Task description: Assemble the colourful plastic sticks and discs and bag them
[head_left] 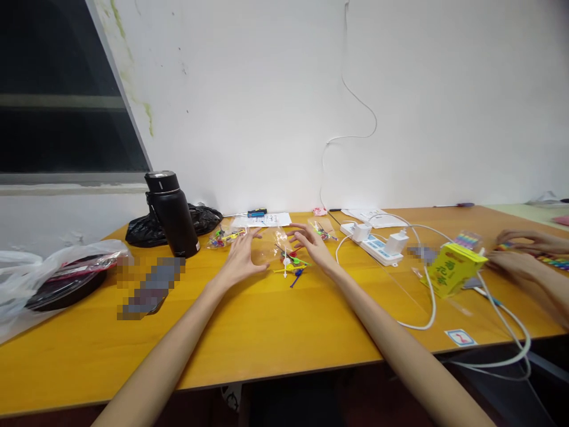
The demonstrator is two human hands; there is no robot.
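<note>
Several small plastic pieces in yellow, blue, white, red and green (291,268) lie in a loose pile on the table. To the left of the pile is my left hand (242,258), fingers apart, with nothing in it. My right hand (311,243) hovers at the pile's right, its fingers curved and spread, also holding nothing. A clear plastic bag (269,243) lies between the hands, just behind the pile. Beyond my left hand rests a bag of similar colourful pieces (222,237), and another such bag (323,230) is past my right hand.
A black bottle (173,216) and a blurred-out phone (155,287) stand and lie at left, near a white plastic bag (22,290). At right are a power strip (377,246) with white cables, a yellow box (456,270) and another person's hands (518,252).
</note>
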